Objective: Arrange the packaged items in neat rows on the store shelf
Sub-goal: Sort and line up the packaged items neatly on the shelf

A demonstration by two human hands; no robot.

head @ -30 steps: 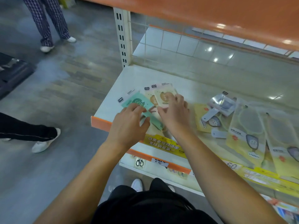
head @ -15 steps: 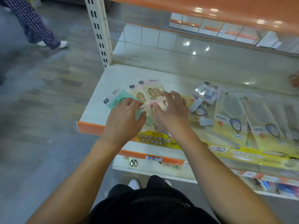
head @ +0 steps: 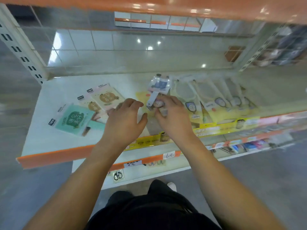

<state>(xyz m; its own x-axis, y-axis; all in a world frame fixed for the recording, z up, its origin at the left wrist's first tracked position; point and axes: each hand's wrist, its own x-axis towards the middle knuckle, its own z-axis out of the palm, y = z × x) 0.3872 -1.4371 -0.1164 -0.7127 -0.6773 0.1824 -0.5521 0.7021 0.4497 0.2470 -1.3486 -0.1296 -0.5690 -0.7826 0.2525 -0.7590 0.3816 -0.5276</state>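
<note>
White store shelf [head: 54, 143] with orange front edge, seen from above by the head camera; frame somewhat blurred.

Left portion of shelf: green packet [head: 73, 119] lying flat, slightly askew, nearest the left end. Just right of it and farther back, two beige packets [head: 106, 97] overlapping, stepped diagonally toward the rear.

Left hand [head: 123, 121] over the shelf just right of the beige packets, palm down, fingers loosely bent, thumb spread; nothing grasped. Contact with the packets beneath: cannot tell.

Right hand [head: 174, 117] just beside the left, fingers curled around a small packet [head: 158, 104] with a round cartoon print, gripped near mid-shelf. Pale flat handle [head: 152, 98] of a clear-wrapped item [head: 160, 84] lying directly behind the fingers, touching or nearly touching the gripped packet; blur prevents a firmer reading.

Right portion of shelf: row of yellow-backed clear packets [head: 199, 103] holding round, long-handled items, overlapping one another and fanned toward the right, tops toward the rear.

Front edge: yellow promotional strip [head: 216, 128] along the lip below the hands, handwritten price tags [head: 168, 155] on the orange edge below. Lower shelf [head: 174, 170] visible beneath, carrying a packet of small scissors [head: 118, 175] and assorted coloured goods farther right.

Perforated upright [head: 21, 52] at far left; orange upper shelf [head: 166, 7] overhead.
</note>
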